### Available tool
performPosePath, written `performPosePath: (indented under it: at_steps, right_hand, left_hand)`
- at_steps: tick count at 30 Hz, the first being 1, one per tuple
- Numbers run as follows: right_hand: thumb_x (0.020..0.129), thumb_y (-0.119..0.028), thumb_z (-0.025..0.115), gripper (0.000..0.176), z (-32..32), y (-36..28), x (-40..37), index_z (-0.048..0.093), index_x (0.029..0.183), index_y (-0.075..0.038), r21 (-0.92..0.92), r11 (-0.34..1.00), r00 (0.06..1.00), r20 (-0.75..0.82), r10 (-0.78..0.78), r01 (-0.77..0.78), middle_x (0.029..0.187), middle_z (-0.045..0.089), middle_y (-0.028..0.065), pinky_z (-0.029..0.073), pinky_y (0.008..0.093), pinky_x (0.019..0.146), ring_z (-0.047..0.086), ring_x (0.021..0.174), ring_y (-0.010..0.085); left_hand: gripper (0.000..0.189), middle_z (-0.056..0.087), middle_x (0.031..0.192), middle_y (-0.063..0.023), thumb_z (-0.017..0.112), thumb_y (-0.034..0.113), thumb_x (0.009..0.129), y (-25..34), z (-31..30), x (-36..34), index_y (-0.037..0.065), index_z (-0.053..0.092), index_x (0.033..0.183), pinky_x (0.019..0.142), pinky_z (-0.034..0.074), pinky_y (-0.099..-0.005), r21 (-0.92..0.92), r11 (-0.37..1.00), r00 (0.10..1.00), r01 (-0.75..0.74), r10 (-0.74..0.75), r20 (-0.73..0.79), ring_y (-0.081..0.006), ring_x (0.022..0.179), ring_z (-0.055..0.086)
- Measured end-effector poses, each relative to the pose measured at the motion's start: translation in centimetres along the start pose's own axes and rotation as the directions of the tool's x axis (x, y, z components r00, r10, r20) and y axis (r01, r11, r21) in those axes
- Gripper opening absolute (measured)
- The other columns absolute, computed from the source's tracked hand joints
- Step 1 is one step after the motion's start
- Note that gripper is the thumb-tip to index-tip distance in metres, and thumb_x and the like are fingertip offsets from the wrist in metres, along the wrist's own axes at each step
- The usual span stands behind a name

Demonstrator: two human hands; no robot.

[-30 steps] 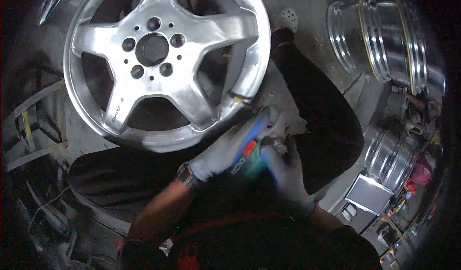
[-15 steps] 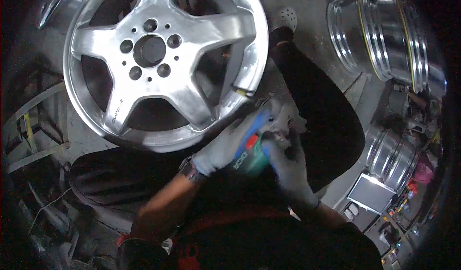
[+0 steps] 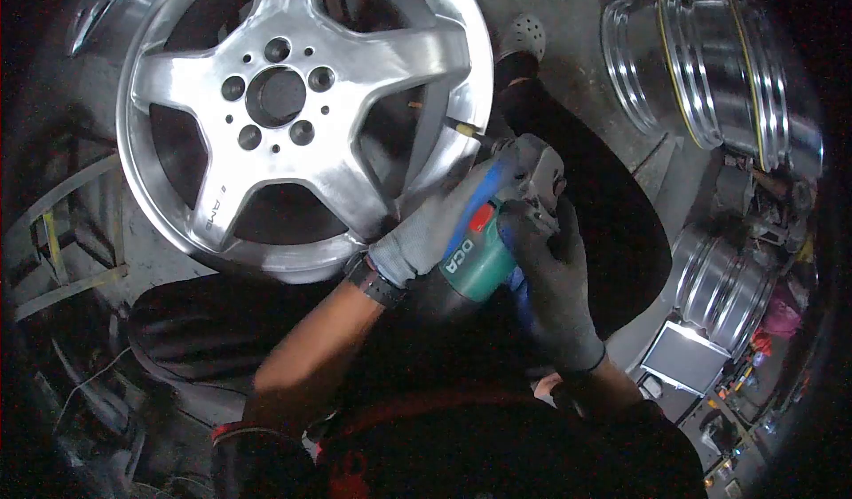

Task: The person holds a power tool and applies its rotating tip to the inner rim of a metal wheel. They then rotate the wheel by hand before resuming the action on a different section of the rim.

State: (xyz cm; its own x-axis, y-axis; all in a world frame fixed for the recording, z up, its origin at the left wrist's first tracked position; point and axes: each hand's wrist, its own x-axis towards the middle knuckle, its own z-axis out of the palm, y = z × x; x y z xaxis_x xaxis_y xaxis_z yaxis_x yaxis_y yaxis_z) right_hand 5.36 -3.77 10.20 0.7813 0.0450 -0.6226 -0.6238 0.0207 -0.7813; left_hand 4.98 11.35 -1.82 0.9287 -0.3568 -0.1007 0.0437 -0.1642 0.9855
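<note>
A green angle grinder (image 3: 469,268) with a grey metal head and a red switch is held over my lap. My left hand (image 3: 439,228), in a grey and blue work glove, is closed around its left side. My gloved right hand (image 3: 552,273) grips the other side, with the thumb near the head. From the head a thin shaft with a yellowish tip (image 3: 466,129) points left and overlaps the wheel's rim. In front of me lies a bare silver five-spoke wheel rim (image 3: 302,157), face up, with lettering on one spoke.
My legs (image 3: 586,197) are bent around the near and right sides of the wheel. Polished rims (image 3: 710,64) stand at the upper right, another (image 3: 723,290) below them. A flat bright panel (image 3: 685,357) sits at right, and a metal frame (image 3: 67,233) at left.
The grinder and both hands have shifted slightly right, and its tip has risen a little along the rim. The tool is less blurred now. Both hands keep their hold.
</note>
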Motion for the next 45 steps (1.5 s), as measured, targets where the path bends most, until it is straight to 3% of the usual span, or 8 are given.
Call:
performPosePath:
  at_steps: [16, 19, 22, 25, 28, 30, 36, 45]
  right_hand:
    - [0.090, -0.009, 0.072, 0.056, 0.3, 4.7, -3.7, 0.041, 0.135, 0.000, -0.098, 0.987, 0.988, 0.079, 0.135, -0.127, 0.123, 0.058, 0.0122, 0.050, 0.0328, 0.095, 0.058, 0.112, 0.0177]
    - [0.090, -0.009, 0.072, 0.062, 0.8, 2.5, -3.2, 0.037, 0.140, 0.000, -0.033, 0.984, 0.985, 0.012, 0.174, -0.173, 0.125, 0.057, 0.0130, 0.050, 0.0328, 0.095, 0.058, 0.113, 0.0188]
    - [0.091, -0.009, 0.071, 0.066, 0.0, 1.7, -2.1, 0.033, 0.144, 0.000, 0.074, 0.987, 0.985, -0.087, 0.149, -0.143, 0.126, 0.056, 0.0134, 0.050, 0.0330, 0.097, 0.059, 0.114, 0.0203]
    - [0.092, -0.004, 0.068, 0.072, -2.1, 2.7, -0.6, 0.025, 0.150, -0.002, 0.119, 0.990, 0.992, -0.090, 0.085, -0.075, 0.127, 0.056, 0.0139, 0.051, 0.0339, 0.099, 0.059, 0.117, 0.0223]
    - [0.093, -0.004, 0.067, 0.074, -2.7, 3.3, -0.7, 0.023, 0.151, -0.004, -0.487, 0.836, 0.962, 0.036, -0.270, 0.253, 0.125, 0.057, 0.0140, 0.051, 0.0343, 0.098, 0.060, 0.115, 0.0225]
    - [0.092, -0.005, 0.067, 0.070, -1.5, 2.0, -1.6, 0.026, 0.149, -0.002, 0.120, 0.988, 0.991, -0.085, 0.107, -0.096, 0.123, 0.058, 0.0133, 0.050, 0.0341, 0.098, 0.061, 0.112, 0.0219]
    - [0.092, -0.005, 0.066, 0.064, -1.2, 4.8, -3.8, 0.029, 0.144, 0.002, -0.025, 0.986, 0.985, 0.052, 0.163, -0.162, 0.123, 0.057, 0.0128, 0.049, 0.0309, 0.095, 0.059, 0.108, 0.0169]
    - [0.093, -0.009, 0.067, 0.071, -1.9, 2.8, -1.9, 0.026, 0.149, 0.002, 0.136, 0.989, 0.990, -0.120, 0.079, -0.062, 0.120, 0.058, 0.0109, 0.050, 0.0308, 0.093, 0.059, 0.107, 0.0146]
  left_hand:
    - [0.050, 0.036, 0.156, -0.0188, 0.040, 0.015, 0.105, 0.2, 0.8, -7.6, 0.001, 0.031, 0.152, 0.120, 0.025, -0.0372, -0.406, 0.906, 0.992, 0.123, -0.113, 0.048, -0.0288, 0.145, 0.034]
    - [0.052, 0.039, 0.153, -0.0222, 0.044, 0.011, 0.102, 0.3, 0.8, -6.0, 0.002, 0.032, 0.152, 0.118, 0.030, -0.0409, -0.329, 0.911, 0.967, 0.249, -0.216, 0.134, -0.0337, 0.142, 0.038]
    - [0.057, 0.052, 0.138, -0.0294, 0.050, 0.004, 0.092, -1.0, 1.1, -2.9, 0.005, 0.039, 0.149, 0.105, 0.044, -0.0466, 0.209, 0.960, 0.979, -0.187, 0.199, -0.034, -0.0422, 0.125, 0.055]
    - [0.060, 0.045, 0.148, -0.0239, 0.051, 0.006, 0.094, 2.6, -0.9, -0.1, 0.003, 0.032, 0.151, 0.113, 0.039, -0.0412, 0.129, 0.991, 0.981, 0.047, -0.070, 0.179, -0.0355, 0.135, 0.048]
    - [0.059, 0.048, 0.145, -0.0240, 0.051, 0.006, 0.094, 1.2, -0.1, -0.4, 0.004, 0.034, 0.150, 0.110, 0.041, -0.0408, 0.192, 0.977, 0.991, -0.092, 0.072, 0.109, -0.0365, 0.132, 0.051]
    - [0.057, 0.048, 0.146, -0.0242, 0.049, 0.007, 0.095, 0.4, 0.4, -1.4, 0.004, 0.034, 0.150, 0.111, 0.040, -0.0404, 0.218, 0.971, 0.990, -0.096, 0.070, 0.122, -0.0360, 0.132, 0.051]
    - [0.054, 0.048, 0.140, -0.0249, 0.048, 0.012, 0.100, 0.6, 1.7, -5.9, 0.011, 0.036, 0.152, 0.110, 0.039, -0.0389, -0.301, 0.918, 0.963, 0.259, -0.221, 0.153, -0.0328, 0.129, 0.051]
    - [0.057, 0.060, 0.118, -0.0249, 0.053, 0.009, 0.092, 2.2, 0.2, -0.8, 0.010, 0.041, 0.148, 0.090, 0.051, -0.0437, 0.187, 0.967, 0.985, -0.171, 0.168, 0.029, -0.0399, 0.105, 0.063]
